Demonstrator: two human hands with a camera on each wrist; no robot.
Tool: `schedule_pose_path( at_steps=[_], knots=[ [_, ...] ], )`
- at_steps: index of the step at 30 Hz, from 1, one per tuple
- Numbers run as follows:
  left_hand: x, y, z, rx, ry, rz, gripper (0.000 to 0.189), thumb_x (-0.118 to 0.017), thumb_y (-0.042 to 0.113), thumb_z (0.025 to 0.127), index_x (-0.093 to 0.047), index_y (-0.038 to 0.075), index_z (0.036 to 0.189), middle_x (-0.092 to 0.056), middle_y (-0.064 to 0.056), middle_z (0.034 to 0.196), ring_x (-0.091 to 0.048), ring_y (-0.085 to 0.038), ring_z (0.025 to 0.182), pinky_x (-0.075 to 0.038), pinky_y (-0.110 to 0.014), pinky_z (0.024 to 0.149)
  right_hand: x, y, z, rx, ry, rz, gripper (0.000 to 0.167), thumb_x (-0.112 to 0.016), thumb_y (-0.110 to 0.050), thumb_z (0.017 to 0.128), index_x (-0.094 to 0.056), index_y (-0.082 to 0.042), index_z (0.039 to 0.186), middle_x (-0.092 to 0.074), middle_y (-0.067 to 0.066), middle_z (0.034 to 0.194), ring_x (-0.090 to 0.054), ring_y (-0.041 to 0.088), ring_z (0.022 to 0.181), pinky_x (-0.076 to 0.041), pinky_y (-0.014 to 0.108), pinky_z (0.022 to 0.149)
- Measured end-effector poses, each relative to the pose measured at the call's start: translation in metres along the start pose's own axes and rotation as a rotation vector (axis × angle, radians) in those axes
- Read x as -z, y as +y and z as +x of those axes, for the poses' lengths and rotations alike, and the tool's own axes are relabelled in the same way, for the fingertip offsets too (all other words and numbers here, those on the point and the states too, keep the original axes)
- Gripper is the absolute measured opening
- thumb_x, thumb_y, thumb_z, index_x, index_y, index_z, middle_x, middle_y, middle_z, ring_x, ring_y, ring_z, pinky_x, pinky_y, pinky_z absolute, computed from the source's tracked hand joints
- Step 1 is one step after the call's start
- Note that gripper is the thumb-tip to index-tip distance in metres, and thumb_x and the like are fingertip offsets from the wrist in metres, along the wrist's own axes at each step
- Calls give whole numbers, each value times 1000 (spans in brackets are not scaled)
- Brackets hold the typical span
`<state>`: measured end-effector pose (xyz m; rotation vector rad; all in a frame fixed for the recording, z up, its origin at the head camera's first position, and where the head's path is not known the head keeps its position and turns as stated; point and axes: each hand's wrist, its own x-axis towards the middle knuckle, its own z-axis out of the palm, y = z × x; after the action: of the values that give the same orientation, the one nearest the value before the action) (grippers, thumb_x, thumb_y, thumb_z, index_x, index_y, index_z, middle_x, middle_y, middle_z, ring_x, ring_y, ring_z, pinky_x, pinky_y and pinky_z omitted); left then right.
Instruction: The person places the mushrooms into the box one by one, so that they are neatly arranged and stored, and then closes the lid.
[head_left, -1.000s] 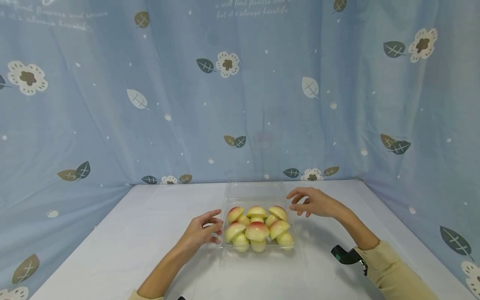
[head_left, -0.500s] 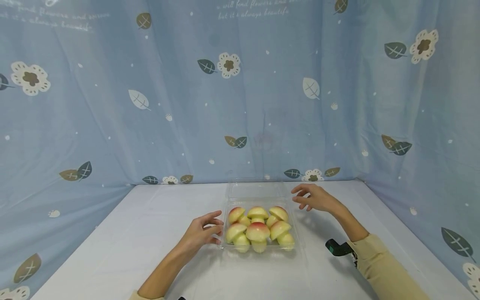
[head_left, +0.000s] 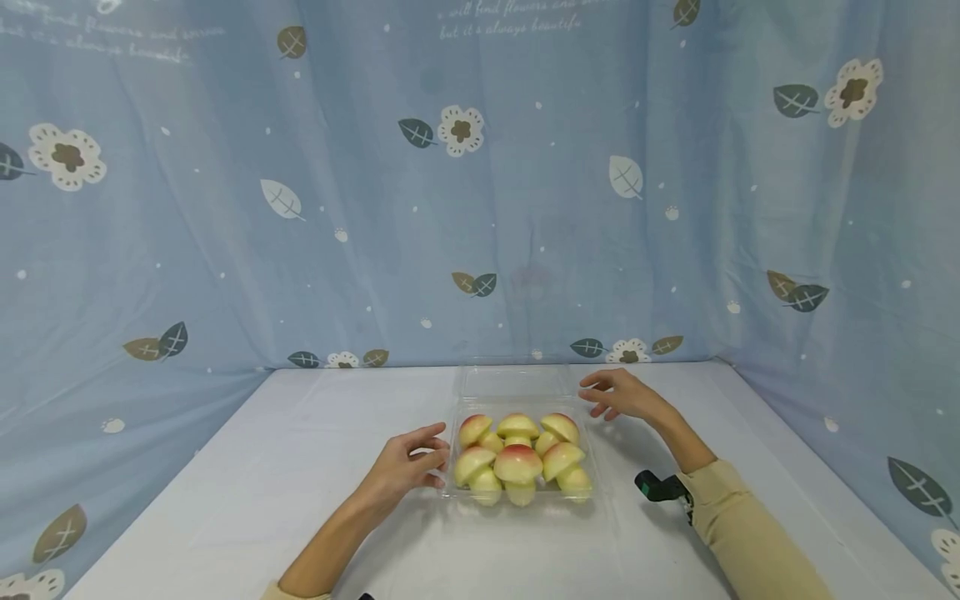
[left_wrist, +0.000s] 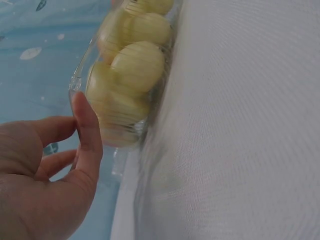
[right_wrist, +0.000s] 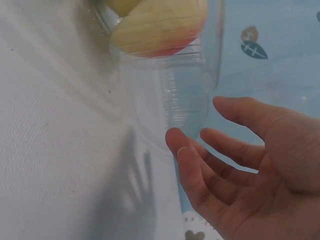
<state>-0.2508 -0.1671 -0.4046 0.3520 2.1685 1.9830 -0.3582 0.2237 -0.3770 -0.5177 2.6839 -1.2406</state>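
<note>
A clear plastic clamshell box (head_left: 447, 487) lies on the white table with its lid (head_left: 517, 381) folded back, away from the person. Inside sit several mushroom-shaped pieces (head_left: 517, 463), pale yellow-green with reddish tops, in two rows. My left hand (head_left: 405, 468) is at the box's left side; in the left wrist view its fingers (left_wrist: 89, 132) pinch the thin rim from both sides. Beyond the right side, near the hinge and lid, my right hand (head_left: 618, 393) hovers with loosely bent fingers and holds nothing. The right wrist view shows its fingertips just short of the clear plastic.
A white cloth covers the table (head_left: 300, 450). Blue curtain (head_left: 360, 250) with flowers and leaves hangs behind it and along both sides. A black device (head_left: 656, 487) is strapped at the right wrist, by the beige sleeve (head_left: 742, 517).
My right hand has moved back slightly from beside the mushroom-shaped pieces toward the lid, and its forearm has swung left. The left hand stays on the box's edge.
</note>
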Motion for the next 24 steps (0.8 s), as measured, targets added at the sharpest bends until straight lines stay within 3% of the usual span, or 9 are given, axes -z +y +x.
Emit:
schedule_pose_path(
  at_steps=[10,24],
  knots=[
    [2,0,1,19,-19,-2,61,-63,13,96,-37,-2,148,-53,-21,124,-61,-16,88,-60,-25,65,-6,3,13,-55,-19,36,54,-52,-28,103,-44,9,141,-61,28,124,-72,30,93,-63,39,74],
    [6,2,0,78,-85,-16,72,-66,10,92,-29,6,154,-54,-11,114,-61,-16,85,-62,-30,63,-9,9,21,-58,-6,68,51,-51,-29,103,-49,7,138,-65,24,116,-72,28,92,-63,38,72]
  ],
)
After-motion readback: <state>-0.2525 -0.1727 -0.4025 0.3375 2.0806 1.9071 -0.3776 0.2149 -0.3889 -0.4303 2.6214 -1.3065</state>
